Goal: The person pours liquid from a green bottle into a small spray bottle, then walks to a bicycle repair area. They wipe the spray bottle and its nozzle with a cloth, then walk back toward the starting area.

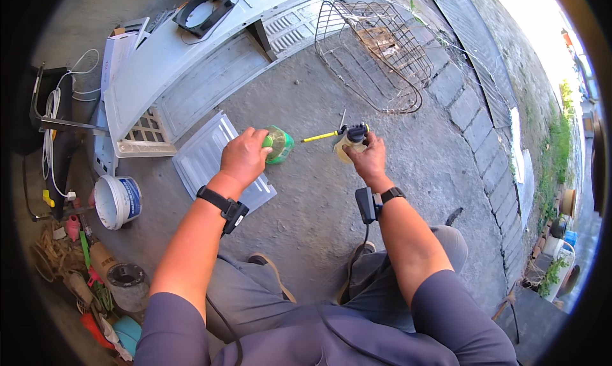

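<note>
My left hand (243,154) is closed around the upper part of a clear plastic bottle (280,150) with green liquid and a green cap. To its right, my right hand (370,159) grips a small translucent spray bottle (342,150) with a black top. A yellow wand-like piece (320,136) reaches left from beside that black top toward the green bottle; whether it is attached I cannot tell. The two bottles are apart. Both hands are held out over the grey concrete floor (306,206).
A grey metal panel (210,155) lies beneath my left hand. Farther off stand a large white metal casing (159,66) and a wire basket (376,53). At the left are a white bucket (111,203) and piled odds and ends. Paving blocks (468,108) run along the right.
</note>
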